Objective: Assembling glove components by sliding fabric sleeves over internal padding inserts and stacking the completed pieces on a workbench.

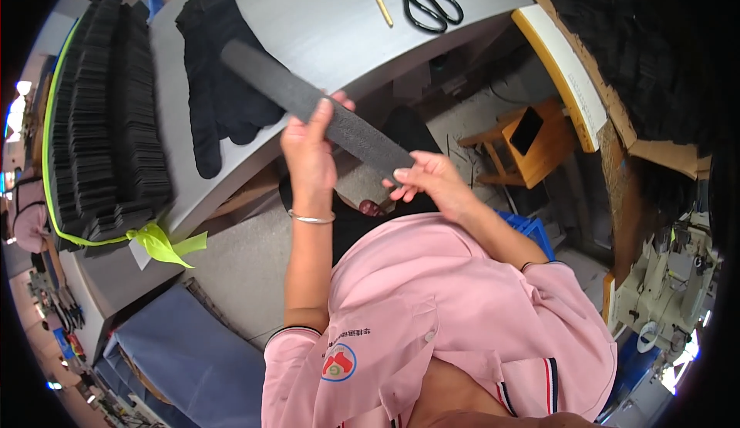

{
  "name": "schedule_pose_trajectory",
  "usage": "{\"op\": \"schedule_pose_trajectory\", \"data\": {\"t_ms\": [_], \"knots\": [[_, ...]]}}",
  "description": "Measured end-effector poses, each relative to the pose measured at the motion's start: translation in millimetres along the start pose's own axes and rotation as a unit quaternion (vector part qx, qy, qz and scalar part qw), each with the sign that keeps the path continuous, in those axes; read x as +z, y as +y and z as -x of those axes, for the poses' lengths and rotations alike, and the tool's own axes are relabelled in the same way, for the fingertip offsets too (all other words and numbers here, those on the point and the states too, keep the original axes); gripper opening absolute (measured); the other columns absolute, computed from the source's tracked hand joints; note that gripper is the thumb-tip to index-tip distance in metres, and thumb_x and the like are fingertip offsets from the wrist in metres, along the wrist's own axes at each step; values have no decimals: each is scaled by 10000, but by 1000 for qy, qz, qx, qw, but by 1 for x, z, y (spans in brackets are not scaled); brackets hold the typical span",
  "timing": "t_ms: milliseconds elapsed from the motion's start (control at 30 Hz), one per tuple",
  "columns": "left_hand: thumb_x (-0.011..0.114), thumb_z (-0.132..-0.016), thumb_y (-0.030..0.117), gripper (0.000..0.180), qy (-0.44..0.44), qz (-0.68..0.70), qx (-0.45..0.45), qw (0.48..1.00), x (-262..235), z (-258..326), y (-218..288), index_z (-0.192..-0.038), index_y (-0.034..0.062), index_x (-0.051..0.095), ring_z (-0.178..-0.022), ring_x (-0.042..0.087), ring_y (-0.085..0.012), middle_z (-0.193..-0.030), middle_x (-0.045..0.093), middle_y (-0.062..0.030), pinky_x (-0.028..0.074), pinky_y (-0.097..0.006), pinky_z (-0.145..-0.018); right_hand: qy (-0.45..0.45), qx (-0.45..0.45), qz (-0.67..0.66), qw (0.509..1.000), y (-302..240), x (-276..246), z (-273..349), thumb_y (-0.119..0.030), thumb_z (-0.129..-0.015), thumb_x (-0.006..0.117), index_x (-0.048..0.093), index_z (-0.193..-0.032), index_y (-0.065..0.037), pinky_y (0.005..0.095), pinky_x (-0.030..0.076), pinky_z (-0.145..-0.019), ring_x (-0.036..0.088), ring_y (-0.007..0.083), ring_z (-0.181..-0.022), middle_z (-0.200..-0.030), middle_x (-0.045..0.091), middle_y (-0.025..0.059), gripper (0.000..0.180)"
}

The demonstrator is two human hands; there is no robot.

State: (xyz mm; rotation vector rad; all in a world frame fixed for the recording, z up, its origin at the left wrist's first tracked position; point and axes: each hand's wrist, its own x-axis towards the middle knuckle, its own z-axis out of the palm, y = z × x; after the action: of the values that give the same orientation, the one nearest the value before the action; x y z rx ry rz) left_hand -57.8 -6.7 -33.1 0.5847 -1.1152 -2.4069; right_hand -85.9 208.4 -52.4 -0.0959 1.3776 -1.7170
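A long flat strip of dark grey, foam-like material (358,136) slants across in front of me, its far left end over a black glove (223,73) on the grey table. My left hand (312,139) grips the strip near its middle, thumb on top and fingers underneath. At the near right end, my right hand (432,179) pinches the strip between thumb and fingers. The glove lies flat, its fingers pointing toward me and partly beneath the strip's line.
A stack of black pieces (108,135), tied with a yellow-green band, stands at the left. Black-handled scissors (432,8) and a thin yellow-handled tool (379,2) lie on the table's far side. A wooden stool (532,146) carrying a phone (527,130) stands at the right.
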Motion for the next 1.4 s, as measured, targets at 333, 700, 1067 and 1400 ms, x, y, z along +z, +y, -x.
{"op": "schedule_pose_trajectory", "data": {"t_ms": [333, 700, 1067, 1400], "knots": [[656, -959, 123, 357, 142, 11, 153, 978, -69, -9, 47, -1247, -53, 542, -1108, 642, -302, -1224, 637, -206, 516, -422, -983, 126, -68, 29, 989, -2, -46, 7, -138, -921, 690, 641, -1069, -15, 207, 497, -644, 666, 97, -708, -888, 716, 77, 198], [628, -982, 195, 339, 209, -20, 168, 963, -112, 13, 51, -1238, -18, 562, -1161, 603, -281, -1237, 635, -174, 459, -425, -1032, 192, -106, 24, 975, -4, -71, -6, -94, -929, 669, 605, -1220, 29, 225, 524, -689, 686, 116, -789, -921, 700, 54, 322], [590, -1004, 184, 283, 207, -67, 164, 962, -107, 21, 46, -1222, 4, 590, -1021, 656, -198, -1165, 672, -129, 528, -346, -898, 269, -168, 111, 942, -12, -70, -11, -58, -935, 648, 616, -1210, 24, 205, 510, -690, 680, 104, -792, -957, 700, 56, 288], [691, -934, 107, 236, 227, -120, 160, 953, -84, 27, 37, -1146, 4, 678, -836, 652, -93, -1004, 705, -51, 535, -232, -700, 387, -320, 522, 690, -20, -67, -16, -94, -846, 701, 553, -1342, -76, 424, 389, -1050, 497, 336, -1267, -1415, 491, 177, 518]]}}
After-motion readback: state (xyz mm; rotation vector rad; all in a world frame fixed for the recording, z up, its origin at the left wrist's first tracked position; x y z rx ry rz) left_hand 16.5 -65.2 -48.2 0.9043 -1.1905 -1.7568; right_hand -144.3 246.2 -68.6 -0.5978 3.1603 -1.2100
